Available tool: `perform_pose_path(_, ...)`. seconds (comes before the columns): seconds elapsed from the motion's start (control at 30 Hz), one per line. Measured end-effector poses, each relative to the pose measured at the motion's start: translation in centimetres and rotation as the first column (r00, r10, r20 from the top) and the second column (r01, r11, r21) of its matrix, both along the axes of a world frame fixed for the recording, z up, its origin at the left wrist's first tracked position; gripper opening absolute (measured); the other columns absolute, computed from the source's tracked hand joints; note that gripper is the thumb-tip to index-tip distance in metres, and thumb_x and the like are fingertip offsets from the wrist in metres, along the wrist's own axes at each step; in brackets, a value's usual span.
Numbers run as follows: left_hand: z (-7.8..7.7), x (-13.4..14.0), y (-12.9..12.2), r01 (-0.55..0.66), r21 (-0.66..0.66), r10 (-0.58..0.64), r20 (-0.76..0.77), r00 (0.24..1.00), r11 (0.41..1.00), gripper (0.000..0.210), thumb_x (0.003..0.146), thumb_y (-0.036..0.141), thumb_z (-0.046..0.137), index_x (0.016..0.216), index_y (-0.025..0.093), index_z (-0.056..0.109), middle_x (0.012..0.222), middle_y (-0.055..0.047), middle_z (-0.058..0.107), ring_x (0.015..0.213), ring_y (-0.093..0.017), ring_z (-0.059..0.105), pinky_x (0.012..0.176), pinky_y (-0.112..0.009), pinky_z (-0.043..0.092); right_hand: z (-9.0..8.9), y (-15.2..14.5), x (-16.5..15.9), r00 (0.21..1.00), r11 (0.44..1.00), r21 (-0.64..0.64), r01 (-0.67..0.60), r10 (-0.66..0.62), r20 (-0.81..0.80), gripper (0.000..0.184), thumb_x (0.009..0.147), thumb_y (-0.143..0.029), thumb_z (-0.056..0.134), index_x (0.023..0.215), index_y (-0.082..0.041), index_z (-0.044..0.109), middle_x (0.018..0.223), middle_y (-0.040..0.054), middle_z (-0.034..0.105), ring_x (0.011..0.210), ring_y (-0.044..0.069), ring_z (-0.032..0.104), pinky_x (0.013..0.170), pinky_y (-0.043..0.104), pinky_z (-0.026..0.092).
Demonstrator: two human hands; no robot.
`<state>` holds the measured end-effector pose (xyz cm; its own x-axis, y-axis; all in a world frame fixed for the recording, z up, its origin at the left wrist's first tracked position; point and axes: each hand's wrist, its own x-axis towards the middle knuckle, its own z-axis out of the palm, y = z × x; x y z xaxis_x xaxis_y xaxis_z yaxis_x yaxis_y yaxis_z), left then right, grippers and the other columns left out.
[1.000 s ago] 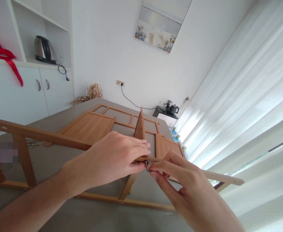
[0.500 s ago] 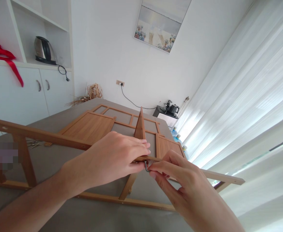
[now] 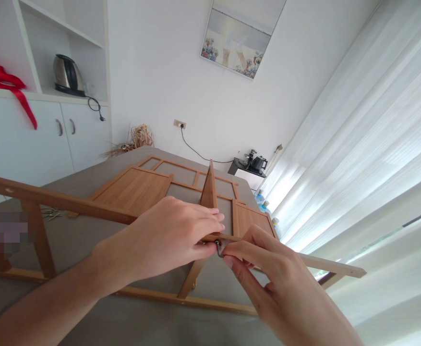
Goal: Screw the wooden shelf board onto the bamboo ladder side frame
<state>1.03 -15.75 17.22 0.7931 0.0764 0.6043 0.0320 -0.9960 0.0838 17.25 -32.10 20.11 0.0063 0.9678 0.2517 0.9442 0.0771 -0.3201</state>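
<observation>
A wooden frame stands on its side across the front of the grey-covered surface. My left hand is wrapped over its upper rail near the middle, with the thumb below and the fingers on top. Between the thumb and fingers of my right hand is pinched a small bent hex key. The key's other end meets the rail close to my left thumb; the screw there is hidden. Just behind my left fingertips rises an upright wooden panel.
Flat wooden panels and an open wooden frame lie farther back. Small metal hardware lies at left. Dried stalks rest at the far edge. A white cabinet stands left, curtains hang right, with water bottles beside them.
Both hands keep their places on the rail and the hex key. The key's bend shifts very slightly, and the whole view drifts a little.
</observation>
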Motion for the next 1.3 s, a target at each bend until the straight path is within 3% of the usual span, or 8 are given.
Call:
perform_pose_path(0.33, 0.1, -0.1, -0.2, 0.009, 0.000, -0.009, 0.011, 1.000, 1.000, 0.018, 0.095, 0.028, 0.061, 0.110, 0.025, 0.072, 0.115, 0.002, 0.075, 0.117, -0.016, 0.067, 0.091, -0.022, 0.054, -0.4, 0.3, -0.8, 0.999, 0.998, 0.069, 0.005, -0.008, 0.042, 0.016, 0.100, -0.020, 0.050, 0.093, -0.025, 0.064, 0.085, -0.0012, 0.054, 0.070, 0.011, 0.058, 0.064, 0.024, 0.047)
perform_pose_path(0.57, 0.0, 0.1, 0.0, 0.021, 0.005, -0.021, 0.020, 1.000, 1.000, 0.019, 0.095, 0.027, 0.061, 0.110, 0.023, 0.071, 0.115, -0.001, 0.075, 0.108, -0.019, 0.071, 0.091, -0.026, 0.056, -0.7, 0.7, -0.9, 0.999, 0.992, 0.122, 0.018, -0.023, 0.045, 0.011, 0.096, -0.019, 0.053, 0.092, -0.024, 0.062, 0.083, 0.0006, 0.058, 0.072, 0.013, 0.061, 0.054, 0.021, 0.046)
perform_pose_path(0.83, 0.2, 0.0, -0.2, 0.024, 0.005, -0.024, 0.022, 0.999, 1.000, 0.019, 0.096, 0.028, 0.059, 0.110, 0.023, 0.071, 0.112, -0.001, 0.076, 0.106, -0.019, 0.072, 0.090, -0.025, 0.056, -1.3, 0.4, -0.1, 0.998, 0.985, 0.172, -0.021, 0.012, 0.056, 0.019, 0.098, -0.020, 0.053, 0.091, -0.024, 0.071, 0.084, 0.0031, 0.063, 0.070, 0.014, 0.062, 0.064, 0.023, 0.051)
perform_pose_path(1.1, 0.0, 0.0, 0.0, 0.021, 0.008, -0.021, 0.026, 0.999, 1.000, 0.018, 0.092, 0.022, 0.064, 0.108, 0.023, 0.072, 0.119, 0.002, 0.074, 0.116, -0.017, 0.067, 0.091, -0.023, 0.055, -1.0, 0.9, -0.5, 0.998, 0.999, 0.034, -0.022, 0.020, 0.057, 0.028, 0.097, -0.018, 0.051, 0.070, -0.023, 0.058, 0.064, -0.0035, 0.064, 0.054, 0.011, 0.059, 0.049, 0.020, 0.040)
perform_pose_path(1.3, 0.1, 0.0, 0.0, 0.021, 0.003, -0.021, 0.013, 1.000, 1.000, 0.019, 0.091, 0.023, 0.064, 0.109, 0.024, 0.072, 0.120, 0.002, 0.074, 0.117, -0.017, 0.067, 0.091, -0.023, 0.055, -1.0, 1.0, -0.5, 0.997, 1.000, 0.002, -0.007, 0.006, 0.073, 0.027, 0.095, -0.016, 0.052, 0.070, -0.023, 0.059, 0.065, -0.0031, 0.064, 0.054, 0.012, 0.059, 0.051, 0.021, 0.042)
